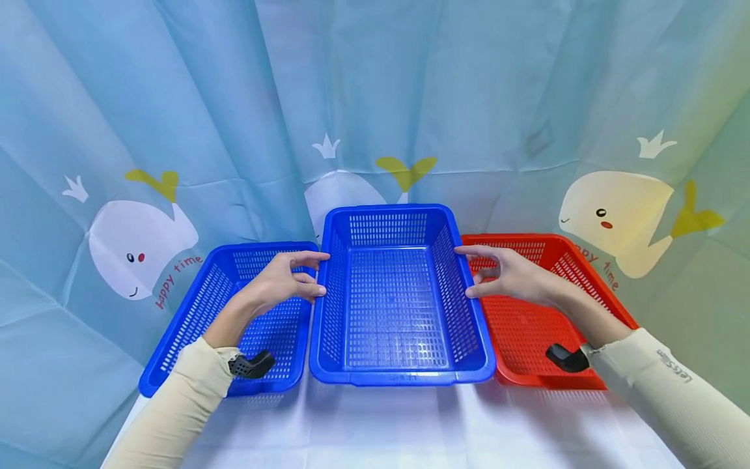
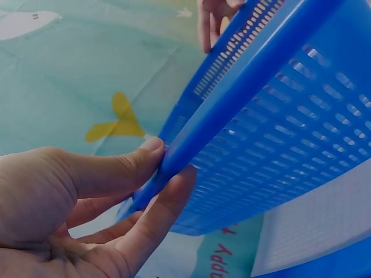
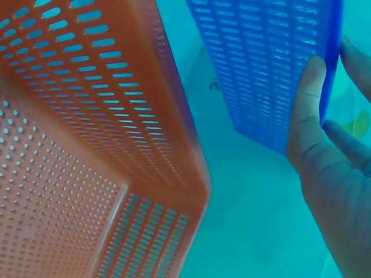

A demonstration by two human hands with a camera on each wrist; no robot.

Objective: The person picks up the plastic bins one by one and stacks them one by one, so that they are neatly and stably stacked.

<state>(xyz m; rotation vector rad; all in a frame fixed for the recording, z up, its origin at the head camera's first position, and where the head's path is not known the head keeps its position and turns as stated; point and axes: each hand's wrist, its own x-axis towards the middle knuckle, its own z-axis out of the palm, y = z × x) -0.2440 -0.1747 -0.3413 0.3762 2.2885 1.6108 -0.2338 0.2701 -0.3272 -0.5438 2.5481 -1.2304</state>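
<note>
A blue perforated plastic basket [image 1: 392, 303] is in the middle of the head view, between the two hands. My left hand [image 1: 287, 277] grips its left rim, and the left wrist view shows the thumb [image 2: 124, 168] and a finger [image 2: 162, 214] on either side of that rim. On the opposite side, my right hand [image 1: 515, 273] holds the right rim; in the right wrist view its thumb [image 3: 310, 98] lies against the basket's outer wall. The basket's inside shows nothing in it. It looks raised a little above the white tabletop, tilted toward the camera.
Another blue basket [image 1: 225, 384] stands to the left, partly behind my left forearm. A red basket [image 1: 586, 280] stands to the right, under my right forearm. Behind them hangs a light blue curtain [image 1: 375, 85] with whale prints. A white cloth [image 1: 398, 430] covers the table.
</note>
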